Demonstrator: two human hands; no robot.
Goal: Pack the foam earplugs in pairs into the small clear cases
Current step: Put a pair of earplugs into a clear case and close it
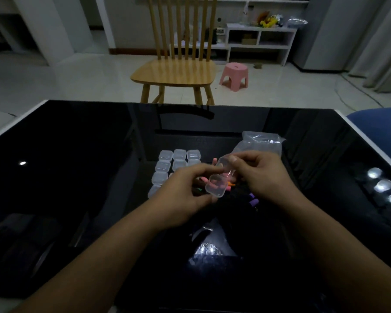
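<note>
**Above the black table, both hands hold one open clear case**

Above the glossy black table [77, 154], near its middle, the left hand [181, 195] and the right hand [260, 175] meet around a small open case [217, 186]. The left hand pinches the lower half of the case between thumb and fingers, and pink earplugs [216, 182] lie inside that half. The right hand pinches the raised lid [224, 163] at its upper edge, with its fingers curled in. The lid stands tilted up from the lower half, so the case gapes toward the camera.

Just behind the left hand, farther from the person, closed empty cases [178, 154] sit in neat rows on the table, touching or nearly touching one another; the hand hides part of the nearer rows. Just beyond the right hand lies a crumpled clear plastic bag [262, 141]. Under and between the two hands, loose earplugs rest on the table: an orange one [231, 183] just beside the open case, and purple ones [253, 199] below the right hand. How many more lie under the hands cannot be told.

Beyond the far edge of the table stands a wooden chair [174, 71] on the pale floor, with a pink stool [234, 75] to the right of it and a white shelf unit [260, 41] against the wall behind the stool. Bright ceiling lights reflect in the table's surface near its right edge.
</note>
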